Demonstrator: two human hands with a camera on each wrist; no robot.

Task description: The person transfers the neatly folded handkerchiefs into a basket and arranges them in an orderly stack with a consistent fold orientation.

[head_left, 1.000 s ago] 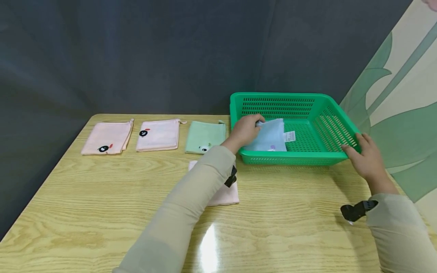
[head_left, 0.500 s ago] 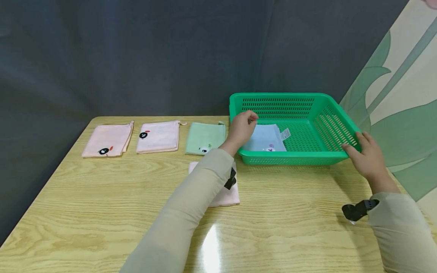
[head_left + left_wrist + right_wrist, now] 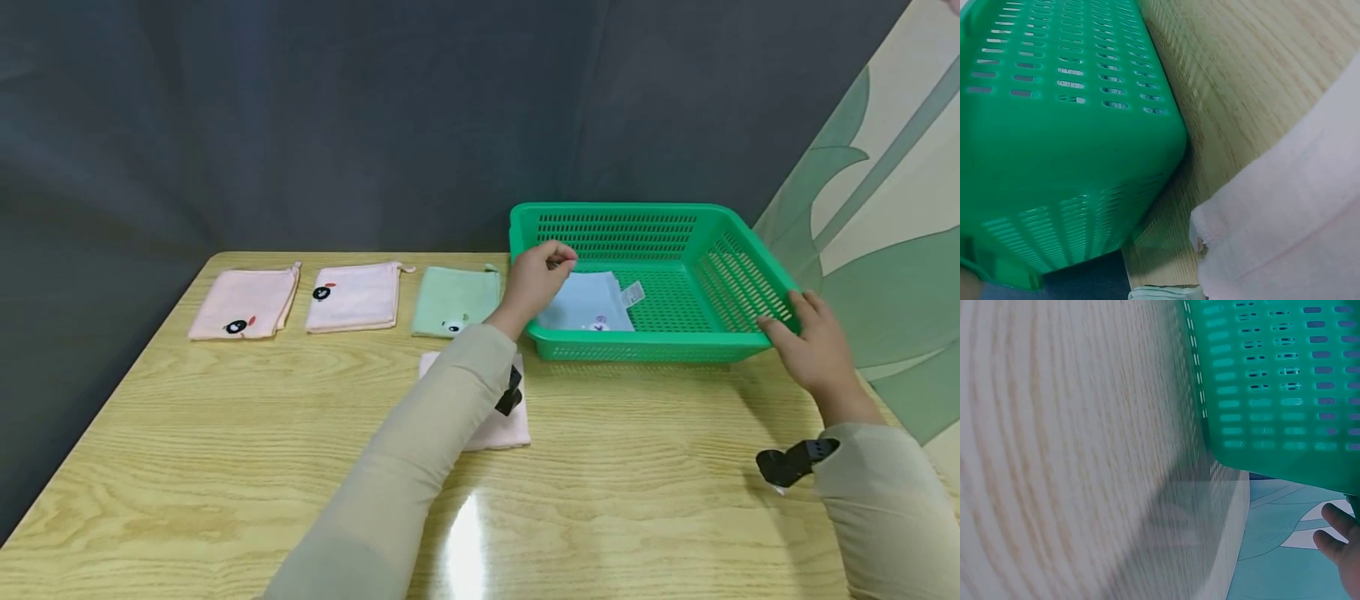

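A green plastic basket (image 3: 645, 340) stands at the back right. Inside it, at the left end, lies a folded light-blue small towel (image 3: 585, 302) with an embroidered face and a white tag (image 3: 632, 294). My left hand (image 3: 534, 279) hovers over the basket's left end, fingers loosely bent with nothing between them. At the right front corner, my right hand (image 3: 813, 346) holds the basket's rim, thumb on the inner side. The right wrist view catches some of its fingers (image 3: 1338, 531) beside the basket wall. Under my left forearm lies a folded pink towel (image 3: 498, 429), partly hidden.
Left of the basket, a green towel (image 3: 456, 296), a pale pink towel (image 3: 354, 298) and a peach-pink towel (image 3: 243, 304) lie folded in a row on the wooden table (image 3: 225, 467). A dark curtain (image 3: 360, 125) hangs behind; a painted wall (image 3: 900, 250) borders the right.
My left hand has let go of the blue towel, which now lies flat in the basket, and has drawn slightly up off it. My right hand has stayed at the rim.
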